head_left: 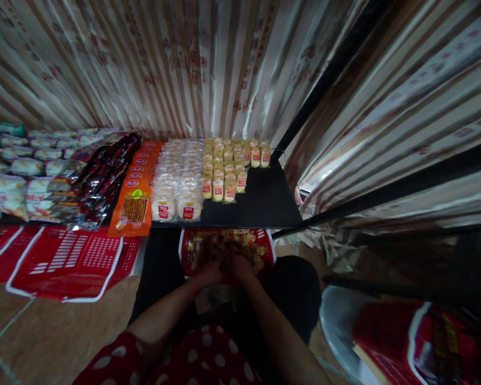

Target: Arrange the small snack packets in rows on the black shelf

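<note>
Both my hands reach down into a red plastic basket (266, 243) full of small yellow snack packets (244, 238) below the shelf edge. My left hand (210, 267) and my right hand (238, 264) sit side by side among the packets, smeared by motion, so their fingers do not show clearly. Above them a black shelf (264, 200) carries rows of yellow packets (224, 171), stacked round white crackers (178, 184), an orange pack (134, 206) and dark red wrapped packs (98, 182).
White and green snack bags (20, 171) fill the shelf's left end. Empty red baskets (64, 259) lie at the left below the shelf. A white chair (339, 326) with a red bag (417, 337) stands at lower right. Striped curtains hang behind and to the right.
</note>
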`<state>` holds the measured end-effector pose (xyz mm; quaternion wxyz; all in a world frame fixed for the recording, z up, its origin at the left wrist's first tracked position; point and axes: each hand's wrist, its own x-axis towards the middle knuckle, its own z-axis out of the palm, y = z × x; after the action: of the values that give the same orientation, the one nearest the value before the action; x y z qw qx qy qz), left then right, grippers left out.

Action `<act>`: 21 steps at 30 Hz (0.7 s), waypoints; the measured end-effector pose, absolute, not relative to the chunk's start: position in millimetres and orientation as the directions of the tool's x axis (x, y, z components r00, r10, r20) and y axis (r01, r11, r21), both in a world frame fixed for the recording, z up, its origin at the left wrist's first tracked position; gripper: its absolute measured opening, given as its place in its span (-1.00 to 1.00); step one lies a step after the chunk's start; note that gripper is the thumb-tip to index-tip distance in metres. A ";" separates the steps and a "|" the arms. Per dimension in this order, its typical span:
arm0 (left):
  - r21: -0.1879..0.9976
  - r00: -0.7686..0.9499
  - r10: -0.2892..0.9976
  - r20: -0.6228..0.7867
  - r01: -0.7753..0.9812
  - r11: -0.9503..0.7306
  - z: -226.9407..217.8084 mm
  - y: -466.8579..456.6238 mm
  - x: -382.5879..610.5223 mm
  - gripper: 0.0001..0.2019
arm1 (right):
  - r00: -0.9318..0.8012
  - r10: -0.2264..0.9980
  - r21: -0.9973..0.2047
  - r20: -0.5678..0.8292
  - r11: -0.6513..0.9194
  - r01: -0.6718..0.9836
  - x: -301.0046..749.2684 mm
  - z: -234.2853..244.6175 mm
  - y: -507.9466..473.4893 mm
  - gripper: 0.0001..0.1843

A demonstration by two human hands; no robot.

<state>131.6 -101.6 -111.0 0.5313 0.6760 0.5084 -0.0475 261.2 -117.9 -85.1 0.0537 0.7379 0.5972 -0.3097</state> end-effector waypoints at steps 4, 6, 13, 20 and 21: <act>0.710 0.468 0.684 -0.560 0.697 0.105 -110.2 -105.8 133.7 -0.83 | 0.054 0.884 -0.393 -0.465 -0.261 0.881 261.8 -92.0 -119.7 -0.71; 0.733 0.459 0.708 -0.538 0.670 0.123 -111.0 -107.0 133.0 -0.84 | 0.029 0.895 -0.442 -0.445 -0.247 0.862 263.3 -93.5 -121.6 -0.72; 0.886 0.353 0.873 -0.337 0.431 0.168 -113.5 -108.9 136.6 -0.82 | 0.143 0.959 -0.784 -0.246 -0.284 0.552 265.1 -93.6 -123.6 -0.79; 0.931 0.246 0.936 -0.252 0.325 0.165 -79.0 -102.3 136.3 -0.70 | 0.317 0.942 -0.897 -0.110 -0.232 0.377 272.3 -85.2 -128.2 -0.68; 0.935 0.239 0.934 -0.266 0.301 0.189 -71.0 -100.0 135.4 -0.72 | 0.311 0.947 -0.899 -0.083 -0.206 0.388 274.0 -82.0 -129.6 -0.67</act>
<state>135.4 -100.0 -71.0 0.5459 0.5669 0.5447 0.2896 274.0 -129.6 -82.0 -0.4105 0.6978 0.4782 -0.3405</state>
